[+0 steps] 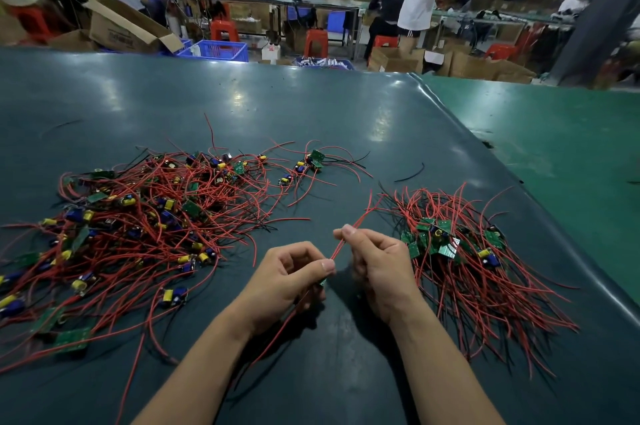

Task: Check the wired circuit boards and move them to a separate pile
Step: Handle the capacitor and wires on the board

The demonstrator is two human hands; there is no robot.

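A big loose pile of small green circuit boards [138, 216] with red and black wires covers the table's left side. A tighter pile of boards [450, 251] lies on the right, its wires fanning toward me. Between the piles, my left hand [287, 282] grips a small board, mostly hidden in the fingers, with only a green corner [322, 282] showing. Its red wire [349, 234] runs up and to the right. My right hand [377, 262] pinches that wire between thumb and forefinger.
The dark green table mat [311, 106] stretches away in front; a lighter green surface [554, 133] adjoins on the right. A few boards [311, 161] lie apart behind the left pile. Beyond the table are cardboard boxes, blue crates, red stools and people working.
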